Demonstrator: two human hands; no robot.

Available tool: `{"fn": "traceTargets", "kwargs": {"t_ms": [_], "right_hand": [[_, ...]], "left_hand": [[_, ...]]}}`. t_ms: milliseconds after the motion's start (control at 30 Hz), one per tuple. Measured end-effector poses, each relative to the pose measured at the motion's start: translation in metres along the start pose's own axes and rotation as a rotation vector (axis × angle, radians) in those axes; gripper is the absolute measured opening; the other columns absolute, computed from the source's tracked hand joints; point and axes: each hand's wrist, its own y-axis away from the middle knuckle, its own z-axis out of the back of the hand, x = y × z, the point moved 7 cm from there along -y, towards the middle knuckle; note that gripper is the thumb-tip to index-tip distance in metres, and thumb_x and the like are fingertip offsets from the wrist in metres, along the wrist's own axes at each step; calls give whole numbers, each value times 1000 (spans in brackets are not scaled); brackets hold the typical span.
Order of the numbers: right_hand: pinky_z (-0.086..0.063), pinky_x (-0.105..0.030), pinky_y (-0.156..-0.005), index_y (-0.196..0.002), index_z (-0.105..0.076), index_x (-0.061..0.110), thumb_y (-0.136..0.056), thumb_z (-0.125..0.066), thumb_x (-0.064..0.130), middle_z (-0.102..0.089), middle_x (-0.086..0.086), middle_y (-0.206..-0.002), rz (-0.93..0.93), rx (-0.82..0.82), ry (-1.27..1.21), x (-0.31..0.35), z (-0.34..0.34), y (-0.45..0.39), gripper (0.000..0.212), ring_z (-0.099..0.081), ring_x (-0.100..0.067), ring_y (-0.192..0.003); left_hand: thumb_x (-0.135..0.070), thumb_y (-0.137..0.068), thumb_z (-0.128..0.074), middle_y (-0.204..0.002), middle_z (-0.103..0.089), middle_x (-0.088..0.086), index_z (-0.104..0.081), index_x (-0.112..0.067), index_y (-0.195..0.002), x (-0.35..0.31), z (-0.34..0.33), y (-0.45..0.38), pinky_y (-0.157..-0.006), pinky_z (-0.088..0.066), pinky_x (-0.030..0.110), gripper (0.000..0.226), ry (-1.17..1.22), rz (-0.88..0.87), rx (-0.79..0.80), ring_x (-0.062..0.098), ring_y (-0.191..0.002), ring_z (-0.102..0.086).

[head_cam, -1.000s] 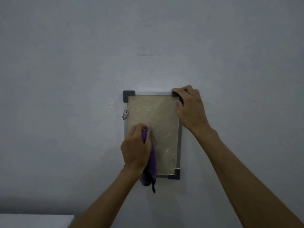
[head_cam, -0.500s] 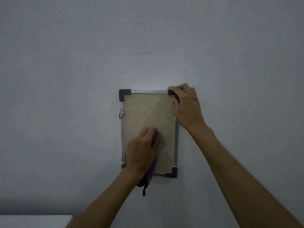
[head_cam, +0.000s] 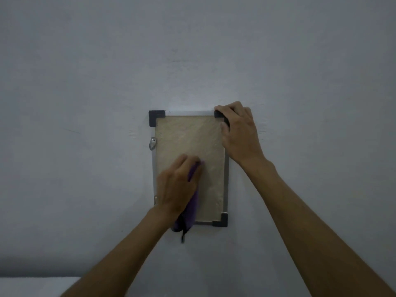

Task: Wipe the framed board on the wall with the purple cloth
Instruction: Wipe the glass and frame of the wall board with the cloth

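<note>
Left hand (head_cam: pixel 177 185) pressing purple cloth (head_cam: pixel 191 202) | right hand (head_cam: pixel 240 133) gripping framed board (head_cam: pixel 192 142) corner

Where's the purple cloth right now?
Head view: the purple cloth is under the left hand, pressed on the framed board's lower half.

No readable text, label, number or sign appears anywhere in this view.

Plain grey-white wall (head_cam: pixel 107 71) fills nearly the whole view, matte, faint scuffs, dim even light with a brighter patch near the middle; darker shadow band low on the wall; pale flat surface (head_cam: pixel 32 286) at bottom-left corner, blurred
</note>
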Motion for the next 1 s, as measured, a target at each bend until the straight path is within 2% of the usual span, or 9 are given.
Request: {"fn": "traceTargets", "kwargs": {"t_ms": [100,167,233,300,433,533,733,900,1000], "right_hand": [[-33,-7,-81,-127,-59,11,-93,-51,-3,-53,-3,-118,3,-2,-13,0,0,1,38,-40,-12,-103],[-33,-5,-81,-128,-59,11,-93,-51,-2,-53,-3,-119,6,-5,-17,0,0,1,38,-40,-12,-103],[-33,-8,-83,-128,-59,11,-94,-51,-1,-53,-3,-120,5,-8,-15,0,0,1,37,-42,-15,-105],[-34,-11,-85,-129,-59,10,-94,-51,-1,-53,-4,-120,3,-7,-20,0,0,2,38,-43,-16,-106],[-35,-12,-85,-128,-59,10,-93,-51,-2,-54,-4,-119,12,-6,-23,0,0,2,38,-43,-16,-105],[-36,-13,-86,-128,-59,10,-93,-52,-2,-54,-4,-119,12,-13,-28,-1,-1,2,38,-44,-17,-105],[-35,-9,-83,-128,-59,10,-92,-52,-1,-53,-5,-119,21,-9,-22,-3,-3,1,38,-43,-15,-104],[-34,-4,-81,-129,-58,12,-93,-53,0,-52,-3,-118,29,0,-22,-6,-4,1,38,-42,-13,-104],[-34,-3,-82,-129,-58,12,-92,-55,1,-52,-2,-118,23,9,-33,-7,-4,0,39,-41,-12,-103]], "left_hand": [[-29,-96,-67,-96,-67,-1,-71,-14,-101,-4,-2,-10,-58,-52,22,17,-56,-253,176,11,-66,-61],[-30,-94,-68,-97,-69,-1,-73,-16,-102,2,8,-25,-61,-53,22,17,-60,-226,127,11,-70,-63],[-30,-92,-73,-97,-69,-1,-75,-17,-102,12,19,-34,-66,-51,20,16,-12,-103,-3,9,-76,-63],[-28,-90,-76,-97,-70,0,-75,-16,-101,13,17,-31,-68,-53,21,16,26,-58,-52,9,-78,-63],[-30,-93,-68,-97,-72,2,-76,-15,-99,-7,0,-13,-64,-59,26,18,-36,-271,131,13,-69,-67],[-28,-92,-69,-96,-73,3,-77,-14,-98,-11,3,-23,-65,-56,22,17,-52,-354,184,14,-68,-68],[-28,-89,-75,-97,-70,1,-78,-14,-99,7,21,-54,-71,-51,20,17,86,-70,-62,10,-78,-63],[-27,-92,-72,-102,-71,2,-77,-15,-101,-9,-3,-21,-71,-59,27,16,12,-280,212,13,-75,-67],[-29,-94,-69,-103,-72,1,-77,-16,-102,-10,-6,-20,-71,-61,32,17,-11,-327,307,14,-76,-70]]}}
